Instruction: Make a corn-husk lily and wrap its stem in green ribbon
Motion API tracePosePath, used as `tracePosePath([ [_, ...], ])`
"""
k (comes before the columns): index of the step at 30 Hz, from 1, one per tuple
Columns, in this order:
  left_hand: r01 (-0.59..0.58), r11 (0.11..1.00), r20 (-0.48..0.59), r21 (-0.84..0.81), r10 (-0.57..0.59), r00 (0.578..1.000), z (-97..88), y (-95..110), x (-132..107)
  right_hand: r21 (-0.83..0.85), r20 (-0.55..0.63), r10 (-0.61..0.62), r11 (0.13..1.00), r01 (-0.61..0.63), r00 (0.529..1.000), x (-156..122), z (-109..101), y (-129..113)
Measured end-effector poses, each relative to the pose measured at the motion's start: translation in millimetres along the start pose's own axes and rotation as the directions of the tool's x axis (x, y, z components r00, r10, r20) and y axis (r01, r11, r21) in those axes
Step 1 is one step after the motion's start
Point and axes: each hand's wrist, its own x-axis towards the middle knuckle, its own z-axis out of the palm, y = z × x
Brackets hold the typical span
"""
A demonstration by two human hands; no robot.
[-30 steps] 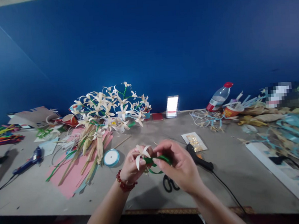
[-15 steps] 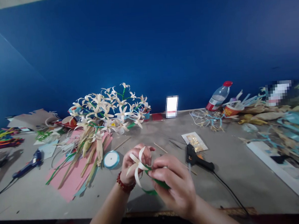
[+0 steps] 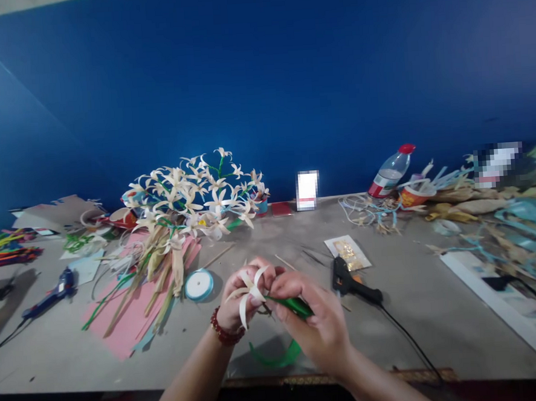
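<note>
Mostly under right hand: thin green-wrapped stem. Pixelated beyond reading: small white upright card. Cropped by right edge: long white board.

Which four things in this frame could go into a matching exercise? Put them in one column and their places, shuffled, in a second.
Things:
1. cream flower
2. black glue gun
3. blue glue gun
4. red-capped bottle

Places:
A. far left of the table
B. at the back, by the blue wall
C. in the grip of the left hand
D. lying just right of the right hand

Pairs: 1-C, 2-D, 3-A, 4-B.
</note>
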Motion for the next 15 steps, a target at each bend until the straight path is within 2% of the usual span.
tracePosePath([
  [4, 0.018, 0.999, -0.037, 0.030, -0.017, 0.999, 1.5, 0.8, -0.4, 0.014, 0.014, 0.114, 0.993, -0.114, 0.993, 1.2, -0.1, 0.3],
  [8, 0.013, 0.999, -0.076, 0.044, -0.010, 0.997, 1.3, 2.2, -0.4, 0.057, 0.073, 0.260, 0.963, -0.265, 0.963, 2.8, -1.8, 1.8],
  [15, 0.072, 0.996, -0.141, 0.059, -0.063, 0.988, -0.2, 0.4, -2.2, 0.205, 0.101, 0.397, 0.889, -0.409, 0.912, -2.8, 3.3, 9.3],
])
